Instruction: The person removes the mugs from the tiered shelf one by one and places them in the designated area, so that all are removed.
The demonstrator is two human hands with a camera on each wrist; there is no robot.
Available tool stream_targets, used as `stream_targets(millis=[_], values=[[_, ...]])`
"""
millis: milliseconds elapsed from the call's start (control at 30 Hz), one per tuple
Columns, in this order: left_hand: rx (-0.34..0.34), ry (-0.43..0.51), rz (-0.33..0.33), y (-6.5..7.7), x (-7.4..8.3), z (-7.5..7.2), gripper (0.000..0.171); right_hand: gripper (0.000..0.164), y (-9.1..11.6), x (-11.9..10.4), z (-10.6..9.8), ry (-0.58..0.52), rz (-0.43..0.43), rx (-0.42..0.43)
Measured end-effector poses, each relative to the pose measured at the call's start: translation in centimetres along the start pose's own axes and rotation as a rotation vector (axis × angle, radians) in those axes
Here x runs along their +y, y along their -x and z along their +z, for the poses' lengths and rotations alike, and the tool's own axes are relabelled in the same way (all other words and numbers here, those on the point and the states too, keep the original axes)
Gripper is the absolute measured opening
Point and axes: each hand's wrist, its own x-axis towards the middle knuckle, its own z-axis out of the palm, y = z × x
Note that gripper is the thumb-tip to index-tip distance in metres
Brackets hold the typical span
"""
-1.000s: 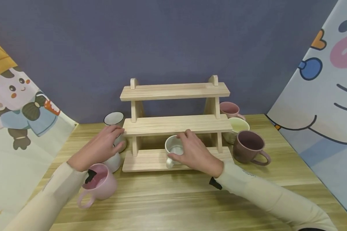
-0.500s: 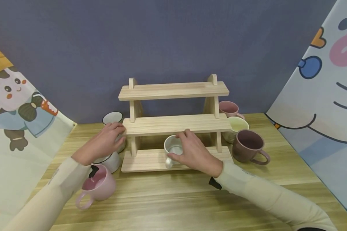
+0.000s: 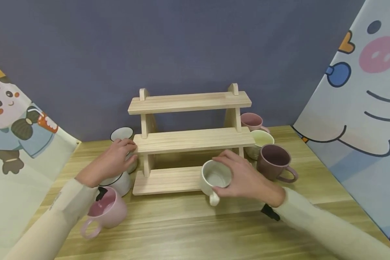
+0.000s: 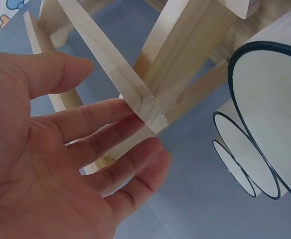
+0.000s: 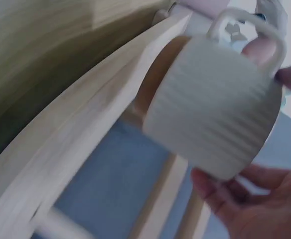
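My right hand (image 3: 247, 177) grips a white ribbed mug (image 3: 207, 182) by its rim, thumb near the handle. The mug is at the front edge of the bottom tier of a wooden three-tier display shelf (image 3: 191, 140), right of its middle, handle toward me. In the right wrist view the mug (image 5: 215, 104) hangs tilted by the wooden edge, its tan base showing; whether it touches the wood I cannot tell. My left hand (image 3: 108, 162) touches the left end of the middle tier. The left wrist view shows its fingers (image 4: 130, 172) loosely extended, thumb apart.
Left of the shelf, several mugs stand in a row: a pink mug (image 3: 108, 213) in front, white dark-rimmed mugs (image 3: 121, 134) behind, partly under my left arm. On the right stand a dark mauve mug (image 3: 273, 164), a pale yellow-lined mug (image 3: 261, 139) and a pink mug (image 3: 251, 119).
My right hand has moved the white mug rightward and toward me, from the middle of the bottom tier to its front edge. The left hand keeps touching the shelf; the head view has shifted slightly.
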Motion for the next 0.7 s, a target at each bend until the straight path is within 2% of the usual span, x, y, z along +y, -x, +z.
stream_targets(millis=[133, 267, 433, 600, 700], values=[[0.001, 0.003, 0.004, 0.2, -0.1, 0.0, 0.026, 0.074, 4.2, 1.9, -3.3, 0.047, -0.097, -0.025], [-0.001, 0.003, 0.001, 0.4, -0.4, -0.3, 0.026, 0.078, 8.2, 3.5, -5.8, 0.092, -0.091, -0.062], [-0.020, -0.007, -0.017, 0.7, -0.8, -0.5, 0.027, 0.074, 11.0, 5.3, -5.9, 0.134, -0.030, -0.029], [-0.036, 0.001, -0.012, 0.5, -0.7, -0.1, 0.030, 0.072, 12.7, 7.0, -5.4, 0.193, 0.075, 0.004], [-0.032, 0.005, -0.010, 0.4, -0.5, 0.1, 0.031, 0.070, 13.3, 7.7, -5.2, 0.204, 0.103, 0.007]])
